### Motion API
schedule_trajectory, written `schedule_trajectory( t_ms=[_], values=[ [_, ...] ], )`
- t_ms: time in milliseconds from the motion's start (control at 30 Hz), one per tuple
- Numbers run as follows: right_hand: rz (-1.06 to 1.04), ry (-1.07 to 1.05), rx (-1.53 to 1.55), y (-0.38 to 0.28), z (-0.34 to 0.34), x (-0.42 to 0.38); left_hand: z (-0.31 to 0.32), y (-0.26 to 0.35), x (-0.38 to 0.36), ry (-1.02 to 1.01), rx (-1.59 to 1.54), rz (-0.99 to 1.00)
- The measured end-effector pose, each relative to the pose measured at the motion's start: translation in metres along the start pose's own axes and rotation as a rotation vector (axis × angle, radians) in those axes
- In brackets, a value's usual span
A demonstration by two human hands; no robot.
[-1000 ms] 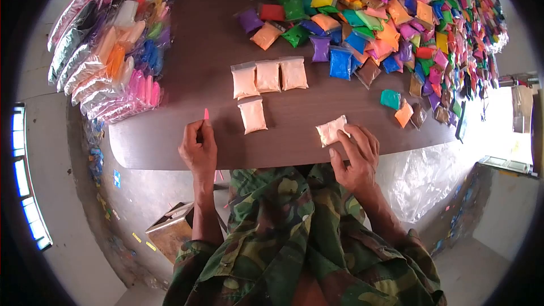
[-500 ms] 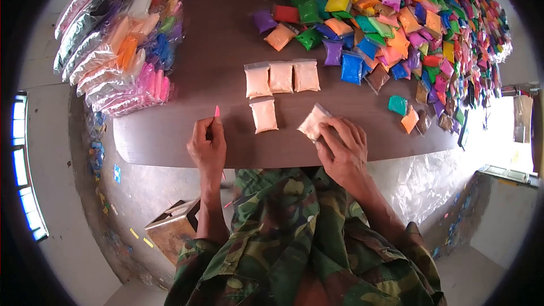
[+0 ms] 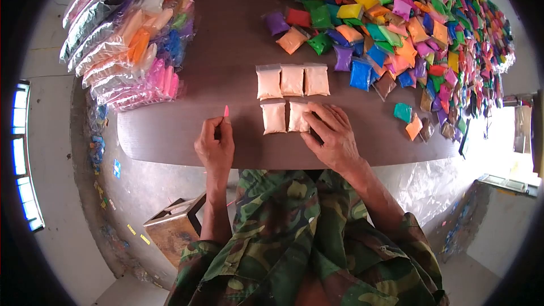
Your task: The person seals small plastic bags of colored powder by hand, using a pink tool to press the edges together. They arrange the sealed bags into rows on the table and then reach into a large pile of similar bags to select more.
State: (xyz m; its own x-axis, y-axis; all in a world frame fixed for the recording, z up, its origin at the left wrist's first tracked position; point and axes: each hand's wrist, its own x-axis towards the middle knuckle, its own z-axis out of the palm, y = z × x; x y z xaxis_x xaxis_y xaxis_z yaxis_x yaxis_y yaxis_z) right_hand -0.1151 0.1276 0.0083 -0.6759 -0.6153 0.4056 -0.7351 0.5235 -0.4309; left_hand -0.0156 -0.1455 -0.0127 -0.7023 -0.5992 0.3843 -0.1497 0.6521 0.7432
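My left hand [image 3: 216,143] is closed around a slim pink tool with a pointed tip [image 3: 226,111]; the rest of the tool is hidden in the fist. The thumb and fingers of my right hand [image 3: 335,136] grip the right side of a small clear packet of peach-coloured clay-like material [image 3: 297,117]. That packet lies on the table beside a similar peach packet [image 3: 274,117]. Just above them, a row of three more holds a left packet [image 3: 268,83], a middle packet [image 3: 292,81] and a right packet [image 3: 317,80].
A large heap of small multicoloured packets [image 3: 391,34] covers the right and back of the dark table [image 3: 226,56]. Larger clear bags of coloured pieces [image 3: 124,45] are piled at the left. Below the table edge stands a brown box-like stool [image 3: 174,224].
My right hand has moved left and set the peach packet straight beside the other one in the lower row. My left hand keeps its grip on the pink tool. The view has shifted slightly.
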Motion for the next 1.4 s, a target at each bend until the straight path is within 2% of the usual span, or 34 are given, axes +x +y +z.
schedule_trajectory(
  t_ms=[367, 667, 800, 1000, 1100, 1400],
  values=[
    [0.015, 0.005, 0.007, -0.003, 0.003, 0.004, -0.002, 0.002, 0.000, -0.033, -0.010, -0.079],
    [0.033, 0.028, 0.063, -0.006, -0.002, 0.002, -0.003, 0.003, 0.000, -0.027, 0.001, -0.049],
    [0.104, 0.058, 0.113, -0.009, -0.015, -0.001, -0.004, -0.001, -0.002, -0.032, -0.030, -0.063],
    [0.146, 0.154, 0.133, 0.006, -0.044, 0.041, -0.006, 0.003, 0.000, -0.042, -0.024, -0.075],
    [0.161, 0.136, 0.078, 0.015, -0.055, 0.067, -0.007, 0.006, 0.000, -0.020, -0.033, -0.068],
    [-0.022, 0.145, -0.212, 0.068, -0.063, 0.155, -0.001, 0.003, 0.002, 0.006, -0.062, -0.118]
  ],
)
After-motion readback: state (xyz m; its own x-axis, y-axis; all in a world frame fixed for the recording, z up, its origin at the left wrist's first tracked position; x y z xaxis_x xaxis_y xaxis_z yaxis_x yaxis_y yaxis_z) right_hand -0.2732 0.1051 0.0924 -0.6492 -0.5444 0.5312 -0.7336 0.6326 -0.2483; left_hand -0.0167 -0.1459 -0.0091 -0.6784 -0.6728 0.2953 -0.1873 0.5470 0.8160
